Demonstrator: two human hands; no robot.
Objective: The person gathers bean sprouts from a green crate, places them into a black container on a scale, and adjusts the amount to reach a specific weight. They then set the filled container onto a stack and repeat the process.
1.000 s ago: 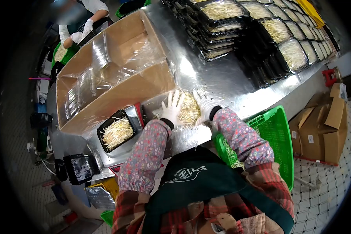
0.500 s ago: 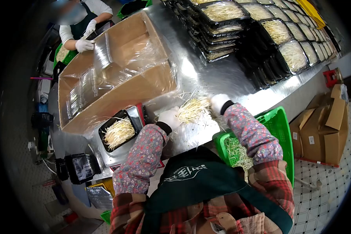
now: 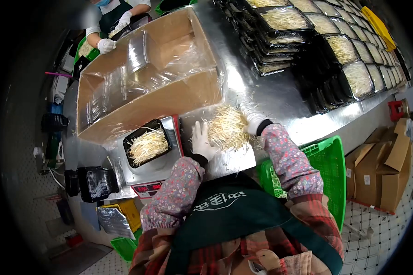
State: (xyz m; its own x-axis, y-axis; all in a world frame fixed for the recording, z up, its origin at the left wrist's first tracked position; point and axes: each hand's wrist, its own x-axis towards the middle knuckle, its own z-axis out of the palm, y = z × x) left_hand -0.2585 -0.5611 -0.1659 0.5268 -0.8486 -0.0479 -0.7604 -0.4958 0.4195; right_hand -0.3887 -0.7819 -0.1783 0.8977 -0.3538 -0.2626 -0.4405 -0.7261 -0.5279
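A loose heap of bean sprouts [image 3: 228, 127] lies on the metal table in front of me. My left hand [image 3: 203, 142], white-gloved, rests at the heap's left edge with its fingers stretched out and apart. On the opposite side, my right hand [image 3: 252, 120] lies against the sprouts, its fingers extended along the heap's upper right; some fingertips are hard to make out. Left of my left hand, a black tray [image 3: 129, 153] filled with sprouts sits on a scale [image 3: 173, 153] with a red display panel.
A large cardboard box [image 3: 147, 103] with clear plastic lining stands behind the scale. Packed sprout trays [image 3: 285, 19] are stacked at the back right. A green basket [image 3: 335, 174] is by my right arm. Empty black trays [image 3: 96, 183] sit left. A co-worker's gloved hand [image 3: 106, 46] is beyond the box.
My left hand has gone from closed at the sprouts to spread fingers beside them. The sprouts now form a taller, rounder heap between my hands. The view has shifted slightly.
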